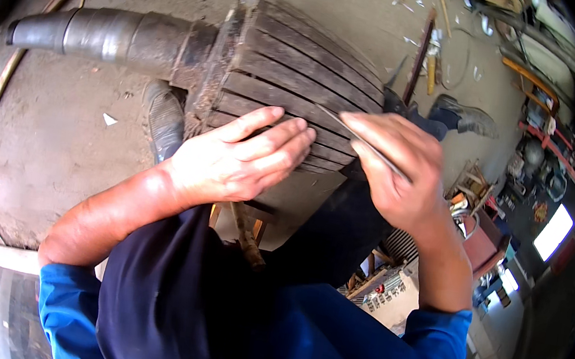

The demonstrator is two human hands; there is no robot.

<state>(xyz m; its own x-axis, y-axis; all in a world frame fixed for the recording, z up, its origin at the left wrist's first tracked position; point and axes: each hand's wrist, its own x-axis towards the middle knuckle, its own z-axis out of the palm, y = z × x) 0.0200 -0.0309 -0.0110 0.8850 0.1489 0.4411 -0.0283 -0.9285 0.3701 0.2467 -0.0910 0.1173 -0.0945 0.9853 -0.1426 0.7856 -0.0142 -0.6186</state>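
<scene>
A dark, grimy motor rotor core (pixel 297 50) with long parallel slots lies across the person's lap area, its stepped steel shaft (pixel 124 38) pointing left. My left hand (pixel 246 159) rests on the slotted surface near its lower edge, fingers stretched out. My right hand (pixel 398 165) grips a thin metal strip-like tool (pixel 329 112), whose tip touches or lies very near the slots right of my left fingertips.
Wooden strips (pixel 7 77) lie on the dusty floor (pixel 37 147) at left. A dark bar (pixel 420 55) and yellow-handled tool (pixel 430 75) lie beyond the core. Boots (pixel 161 119) show beside and beyond it. Cluttered tools and a reddish chair (pixel 483 241) stand at right.
</scene>
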